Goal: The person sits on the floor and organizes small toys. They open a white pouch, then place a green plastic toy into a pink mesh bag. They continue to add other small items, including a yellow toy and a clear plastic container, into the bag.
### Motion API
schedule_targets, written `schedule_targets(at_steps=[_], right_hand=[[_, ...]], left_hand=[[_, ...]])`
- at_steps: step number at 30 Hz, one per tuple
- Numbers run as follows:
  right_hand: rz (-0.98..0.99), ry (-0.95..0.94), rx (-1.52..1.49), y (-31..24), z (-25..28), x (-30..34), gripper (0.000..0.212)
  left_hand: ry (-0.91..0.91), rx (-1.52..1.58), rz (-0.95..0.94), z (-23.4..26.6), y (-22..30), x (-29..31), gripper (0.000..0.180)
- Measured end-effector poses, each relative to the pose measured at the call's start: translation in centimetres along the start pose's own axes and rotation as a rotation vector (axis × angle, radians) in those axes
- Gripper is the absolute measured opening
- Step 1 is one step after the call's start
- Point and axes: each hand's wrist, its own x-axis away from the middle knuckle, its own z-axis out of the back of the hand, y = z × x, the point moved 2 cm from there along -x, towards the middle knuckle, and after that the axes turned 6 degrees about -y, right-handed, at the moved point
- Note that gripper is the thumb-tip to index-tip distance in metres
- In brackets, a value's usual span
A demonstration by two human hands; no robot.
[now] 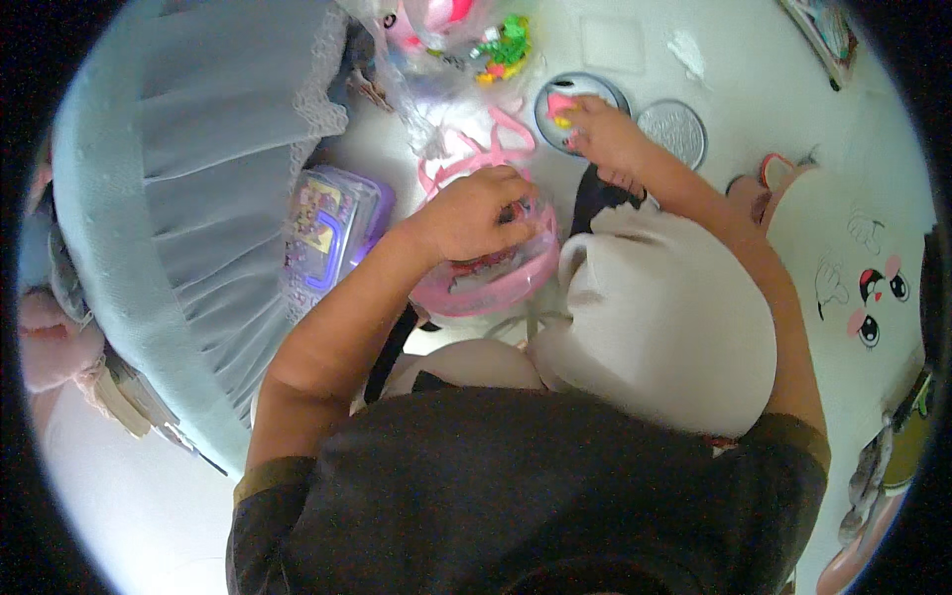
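Note:
My left hand (486,216) is curled down into a clear plastic bag with pink trim (491,293), its fingertips bent round something dark and mostly hidden. Several small items show dimly through the plastic. Farther forward and to the right, my right hand (607,134) reaches over a round metal tin (542,121). Its fingers are pinched on a small pink and yellow piece (561,105) at the tin's inside. Beside the tin lies a round silver lid (674,135). Pink straps (496,149) stretch across the floor beyond the bag.
A purple clear-lidded case (332,233) stands left of the bag, next to a grey-blue pleated bed skirt (218,178). Ahead are a crinkled plastic bag (421,89) and a green toy (511,42). A cartoon-faced pale mat (843,238) lies at the right.

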Motion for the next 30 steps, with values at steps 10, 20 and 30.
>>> schedule_targets(at_steps=[10, 20, 30], right_hand=[[-0.063, 0.082, -0.127, -1.4, 3.0, 0.7, 0.024], [0.341, 0.292, 0.45, -11.7, 13.3, -6.5, 0.026], [-0.083, 0.503, -0.099, -5.4, 20.2, -8.1, 0.038]], left_hand=[[0.623, -0.469, 0.126, 8.3, 0.4, 0.0, 0.045], [0.64, -0.549, 0.547, 8.4, -3.2, 3.1, 0.052], [0.96, -0.232, 0.405, 10.2, -4.6, 5.1, 0.054]])
